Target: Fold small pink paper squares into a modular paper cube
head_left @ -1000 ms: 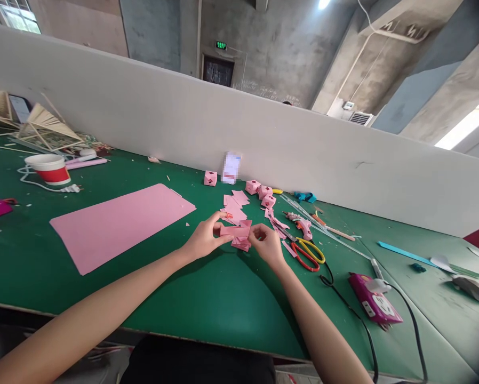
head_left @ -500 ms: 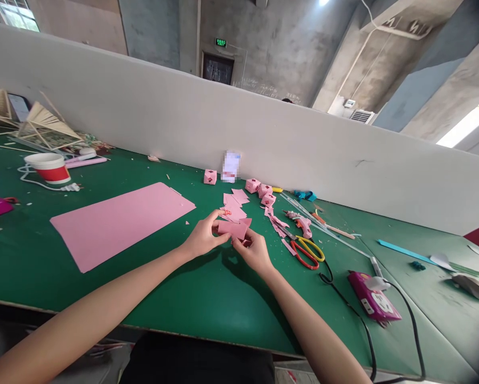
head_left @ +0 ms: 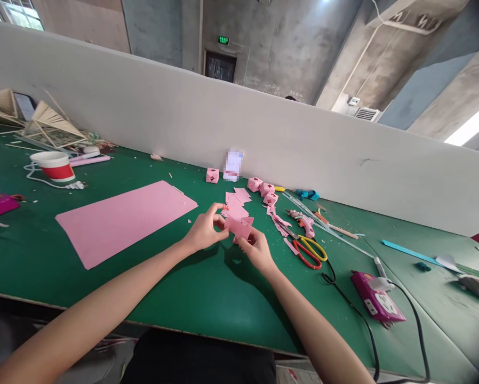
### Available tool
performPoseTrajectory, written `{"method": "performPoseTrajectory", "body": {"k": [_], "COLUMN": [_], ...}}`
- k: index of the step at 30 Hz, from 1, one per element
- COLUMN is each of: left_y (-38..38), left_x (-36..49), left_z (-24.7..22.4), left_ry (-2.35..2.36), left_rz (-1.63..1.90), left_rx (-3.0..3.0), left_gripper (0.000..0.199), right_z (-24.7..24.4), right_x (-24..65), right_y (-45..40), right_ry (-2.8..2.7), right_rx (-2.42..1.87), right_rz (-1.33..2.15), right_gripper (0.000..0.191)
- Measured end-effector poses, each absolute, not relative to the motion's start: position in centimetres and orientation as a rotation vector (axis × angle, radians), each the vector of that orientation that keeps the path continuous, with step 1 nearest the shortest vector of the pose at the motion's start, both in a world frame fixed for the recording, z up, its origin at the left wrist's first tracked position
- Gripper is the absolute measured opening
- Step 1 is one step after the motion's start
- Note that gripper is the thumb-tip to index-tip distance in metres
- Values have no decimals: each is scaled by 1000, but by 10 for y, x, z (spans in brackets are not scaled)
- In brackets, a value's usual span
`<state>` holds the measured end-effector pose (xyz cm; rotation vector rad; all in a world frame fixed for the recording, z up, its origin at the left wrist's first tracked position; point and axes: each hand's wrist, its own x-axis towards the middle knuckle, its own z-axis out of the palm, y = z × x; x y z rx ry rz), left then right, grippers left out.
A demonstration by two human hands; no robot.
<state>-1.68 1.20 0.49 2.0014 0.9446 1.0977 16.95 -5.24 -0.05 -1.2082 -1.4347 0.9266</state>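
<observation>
Between my two hands is a small folded piece of pink paper (head_left: 239, 228), raised over the front middle of the green table. My left hand (head_left: 202, 232) pinches its left edge with thumb and fingers; a small orange-red spot shows at the index fingertip. My right hand (head_left: 258, 252) is closed on the lower right of the piece, its fingers partly behind the paper. Just beyond lie loose pink paper pieces (head_left: 236, 202). Several folded pink paper shapes with diamond openings, one of them a paper block (head_left: 212, 175), stand near the white partition.
Scissors (head_left: 309, 252) with red and yellow handles, pink scraps and a pink glue gun (head_left: 304, 224) lie right of my hands. Farther right is a magenta power strip (head_left: 377, 298) with a black cable. A large pink sheet (head_left: 127, 221) and a paper cup (head_left: 53, 166) are leftward.
The pink paper piece has tilted and turned slightly in my hands, its right side now lower. The whole view has shifted a little.
</observation>
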Motion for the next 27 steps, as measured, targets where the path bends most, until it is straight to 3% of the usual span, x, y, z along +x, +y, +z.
{"method": "performPoseTrajectory", "body": {"k": [5, 13, 19, 23, 27], "left_y": [26, 1, -2, 3, 3], "left_x": [-28, -8, -8, -10, -10], "left_z": [8, 18, 10, 4, 3], "left_ry": [1124, 832, 821, 836, 824], "left_rz": [1225, 960, 985, 1006, 980], "left_rx": [1783, 1428, 1496, 1582, 1691], "left_gripper": [46, 63, 64, 66, 68], "right_z": [6, -8, -11, -6, -9], "right_x": [175, 178, 174, 169, 170], "right_y": [-55, -49, -49, -53, -50], "right_ry": [-1303, -1614, -1659, -1579, -1478], "right_rx": [-1180, -1396, -1401, -1337, -1265], "right_rz": [849, 325, 450, 670, 778], "right_gripper": [25, 26, 22, 39, 40]}}
